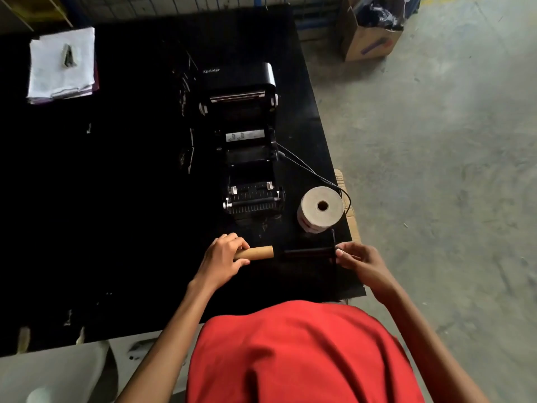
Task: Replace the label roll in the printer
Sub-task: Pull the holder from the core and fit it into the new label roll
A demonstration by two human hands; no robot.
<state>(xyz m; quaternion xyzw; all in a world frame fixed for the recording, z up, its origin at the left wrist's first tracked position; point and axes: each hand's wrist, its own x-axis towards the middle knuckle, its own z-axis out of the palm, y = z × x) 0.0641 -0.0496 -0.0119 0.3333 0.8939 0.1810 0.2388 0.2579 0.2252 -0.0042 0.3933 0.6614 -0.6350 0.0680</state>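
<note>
The black label printer (247,158) stands on the black table with its lid swung back, and its roll bay holds no roll. A full white label roll (319,212) stands on end just right of the printer's front. My left hand (225,257) grips a bare brown cardboard core (258,253) by its left end. My right hand (359,258) pinches the right end of a black spindle (305,253). The core and the spindle lie in line, a small gap apart, just above the table near its front edge.
A black cable (311,170) runs from the printer's right side over the table's right edge (343,205). A stack of white papers (62,65) lies at the far left. A cardboard box (369,30) sits on the concrete floor beyond the table.
</note>
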